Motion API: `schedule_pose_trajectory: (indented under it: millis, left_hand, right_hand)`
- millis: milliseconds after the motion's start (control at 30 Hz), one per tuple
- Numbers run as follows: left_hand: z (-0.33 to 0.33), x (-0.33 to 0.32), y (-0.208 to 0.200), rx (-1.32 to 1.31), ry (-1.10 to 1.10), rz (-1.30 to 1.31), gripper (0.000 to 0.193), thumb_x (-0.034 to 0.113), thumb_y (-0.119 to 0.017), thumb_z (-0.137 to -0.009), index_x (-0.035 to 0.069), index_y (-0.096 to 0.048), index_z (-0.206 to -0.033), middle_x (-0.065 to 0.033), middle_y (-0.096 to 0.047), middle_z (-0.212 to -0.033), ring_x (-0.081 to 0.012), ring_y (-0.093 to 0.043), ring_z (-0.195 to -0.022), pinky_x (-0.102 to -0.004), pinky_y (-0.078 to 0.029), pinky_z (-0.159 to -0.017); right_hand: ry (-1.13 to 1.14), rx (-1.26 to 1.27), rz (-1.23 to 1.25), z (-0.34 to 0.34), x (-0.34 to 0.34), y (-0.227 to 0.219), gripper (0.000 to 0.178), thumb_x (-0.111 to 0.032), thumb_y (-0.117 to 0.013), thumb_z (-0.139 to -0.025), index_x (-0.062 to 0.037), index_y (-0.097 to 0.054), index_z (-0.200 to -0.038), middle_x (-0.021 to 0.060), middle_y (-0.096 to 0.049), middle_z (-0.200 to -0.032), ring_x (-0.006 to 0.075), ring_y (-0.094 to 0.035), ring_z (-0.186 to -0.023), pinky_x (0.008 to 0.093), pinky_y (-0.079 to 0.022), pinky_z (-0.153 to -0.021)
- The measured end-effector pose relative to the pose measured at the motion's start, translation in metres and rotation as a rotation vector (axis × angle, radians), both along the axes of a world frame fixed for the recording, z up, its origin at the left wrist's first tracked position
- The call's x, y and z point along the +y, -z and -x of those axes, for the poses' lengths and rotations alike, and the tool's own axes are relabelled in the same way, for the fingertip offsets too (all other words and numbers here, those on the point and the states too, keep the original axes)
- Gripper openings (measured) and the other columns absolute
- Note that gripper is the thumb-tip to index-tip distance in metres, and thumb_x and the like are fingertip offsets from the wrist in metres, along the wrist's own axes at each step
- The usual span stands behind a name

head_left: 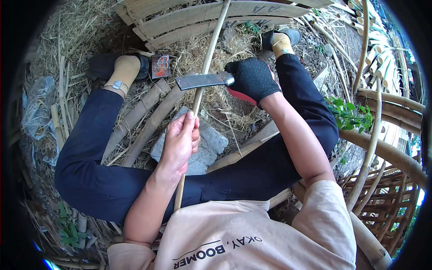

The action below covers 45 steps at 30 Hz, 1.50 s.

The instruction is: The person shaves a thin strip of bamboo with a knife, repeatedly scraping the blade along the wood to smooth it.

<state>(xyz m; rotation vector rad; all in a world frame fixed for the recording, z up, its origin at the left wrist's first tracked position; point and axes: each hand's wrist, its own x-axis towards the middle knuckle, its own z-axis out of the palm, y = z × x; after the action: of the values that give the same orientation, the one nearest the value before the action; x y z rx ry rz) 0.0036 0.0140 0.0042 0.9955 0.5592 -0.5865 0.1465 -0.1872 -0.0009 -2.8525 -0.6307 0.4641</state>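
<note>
My bare left hand (181, 139) is closed around a long, thin bamboo strip (208, 58). The strip runs from my lap up past the wooden slats at the top. In a black and red work glove, my right hand (253, 81) grips the handle of a knife (200, 81) with a flat, broad metal blade. That blade lies across the strip, a little above my left fist. The glove hides most of the handle. Beneath my left hand is a grey stone block (209, 143), between my bent legs.
Bamboo poles (153, 121) lie beside the stone on straw-littered ground. A slatted wooden crate (193, 24) stands ahead. A small red packet (160, 66) lies near my left foot, clear plastic (39, 105) at far left. Cut bamboo (384, 63) and a woven basket (382, 202) are at right.
</note>
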Motion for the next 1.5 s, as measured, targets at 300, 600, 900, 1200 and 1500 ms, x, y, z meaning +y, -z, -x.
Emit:
schedule_pose_trajectory:
  millis: [300, 600, 900, 1200, 1500]
  left_hand:
    - [-0.002, 0.002, -0.004, 0.001, -0.001, -0.039, 0.031, 0.034, -0.041, -0.109, 0.012, -0.049, -0.088, 0.0107, -0.031, -0.060, 0.0007, -0.024, -0.045, -0.0198, -0.017, -0.040]
    - [0.007, 0.000, -0.004, 0.018, 0.005, -0.030, 0.032, 0.034, -0.041, -0.109, 0.013, -0.049, -0.086, 0.0111, -0.030, -0.059, 0.0006, -0.023, -0.045, -0.0205, -0.018, -0.040]
    - [0.004, -0.001, -0.006, 0.032, -0.007, -0.002, 0.032, 0.031, -0.044, -0.109, 0.012, -0.051, -0.085, 0.0110, -0.033, -0.059, 0.0007, -0.026, -0.046, -0.0197, -0.019, -0.041]
    - [0.009, -0.009, 0.012, -0.282, 0.037, -0.697, 0.037, 0.024, -0.044, -0.108, 0.006, -0.053, -0.077, 0.0066, -0.039, -0.057, -0.0021, -0.030, -0.051, -0.0255, -0.024, -0.046]
    - [0.008, -0.010, 0.004, -0.294, 0.059, -0.786, 0.035, 0.020, -0.047, -0.105, 0.003, -0.056, -0.076, -0.0066, -0.046, -0.055, -0.0146, -0.046, -0.048, -0.0347, -0.035, -0.049]
  right_hand:
    - [0.023, -0.103, -0.022, -0.003, -0.001, 0.006, 0.017, -0.028, -0.067, -0.075, -0.0174, -0.074, -0.086, 0.0144, -0.071, -0.080, 0.0352, -0.070, -0.079, 0.0470, -0.055, -0.074]
    - [0.239, -0.173, 0.042, -0.030, -0.022, 0.013, 0.022, -0.032, -0.066, -0.081, -0.0168, -0.076, -0.093, 0.0171, -0.072, -0.082, 0.0361, -0.071, -0.080, 0.0455, -0.056, -0.074]
    - [0.041, -0.026, -0.041, -0.008, -0.018, 0.001, 0.027, -0.036, -0.069, -0.081, -0.0151, -0.075, -0.097, 0.0167, -0.072, -0.082, 0.0358, -0.070, -0.081, 0.0468, -0.055, -0.074]
    - [0.033, 0.158, -0.017, 0.017, 0.009, -0.007, 0.021, -0.030, -0.064, -0.081, -0.0141, -0.075, -0.090, 0.0180, -0.071, -0.084, 0.0378, -0.070, -0.082, 0.0467, -0.055, -0.077]
    - [0.047, -0.024, 0.022, 0.005, 0.000, 0.006, 0.018, -0.028, -0.066, -0.078, -0.0162, -0.075, -0.088, 0.0152, -0.071, -0.079, 0.0352, -0.071, -0.080, 0.0457, -0.056, -0.075]
